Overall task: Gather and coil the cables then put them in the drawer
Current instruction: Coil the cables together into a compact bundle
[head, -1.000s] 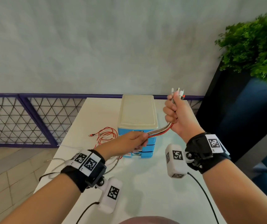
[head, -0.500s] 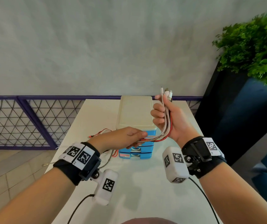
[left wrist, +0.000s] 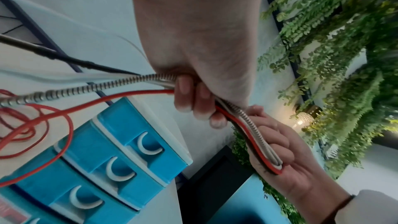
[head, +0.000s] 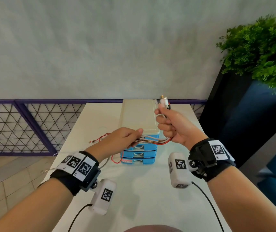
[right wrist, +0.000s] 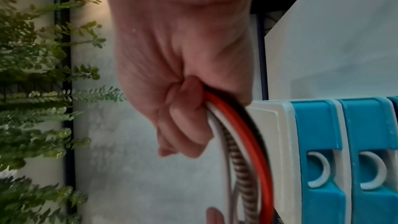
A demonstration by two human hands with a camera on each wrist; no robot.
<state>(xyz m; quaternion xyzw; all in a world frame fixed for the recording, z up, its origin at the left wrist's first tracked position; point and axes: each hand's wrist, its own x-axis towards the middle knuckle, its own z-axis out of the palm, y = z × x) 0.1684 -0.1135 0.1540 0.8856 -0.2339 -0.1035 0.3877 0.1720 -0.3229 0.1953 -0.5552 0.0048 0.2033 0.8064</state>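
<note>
A bundle of cables (head: 152, 141), red, white, black and braided, runs between my two hands above the white table (head: 100, 118). My right hand (head: 169, 124) grips the bundle in a fist, with the plugs (head: 163, 102) sticking up out of it. My left hand (head: 127, 137) holds the same bundle (left wrist: 247, 118) a short way along, fingers curled round it. The loose tails, among them a red cable (left wrist: 43, 125), trail to the left over the table. The blue drawer unit (head: 139, 153) with a cream top stands just behind the hands, its drawers (right wrist: 318, 168) closed.
A purple mesh railing (head: 25, 124) runs along the table's far and left side. A dark planter with a green plant (head: 259, 52) stands to the right. Black leads hang from both wrist cameras over the near part of the table.
Both hands have shifted a little; the right hand has tilted the plugs to the right. The left hand has slid along the bundle, and more of the red cable has come in from the left.
</note>
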